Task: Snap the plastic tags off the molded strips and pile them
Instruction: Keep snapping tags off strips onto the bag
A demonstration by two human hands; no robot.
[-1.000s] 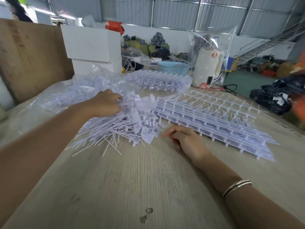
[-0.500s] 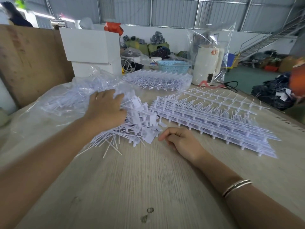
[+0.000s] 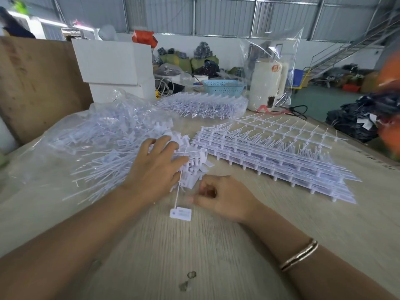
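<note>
At centre of the wooden tabletop (image 3: pixel 216 252): left hand (image 3: pixel 154 167), palm down, fingers spread and straight, pressing on the pile of loose white plastic tags (image 3: pixel 121 161), fingertips near the pile's right edge. Right hand (image 3: pixel 223 198), just beside it toward the camera, fingers curled inward with thumb against forefinger; whether anything is pinched there cannot be told through the blur. Bracelet (image 3: pixel 299 255) on the right wrist. One single tag (image 3: pixel 180 213), flat head on the tabletop just left of the right thumb, thin stem running up toward the pile. Right of both hands: stack of molded strips (image 3: pixel 281 161), tags attached, lying flat. Left of the pile and partly beneath it: crumpled clear plastic bag (image 3: pixel 65 135) holding further loose tags. Far side: second bagged bundle of strips (image 3: pixel 201 105), blue basket (image 3: pixel 224 86), white boxes (image 3: pixel 114 66), white kettle (image 3: pixel 267 85) inside a clear bag.
</note>
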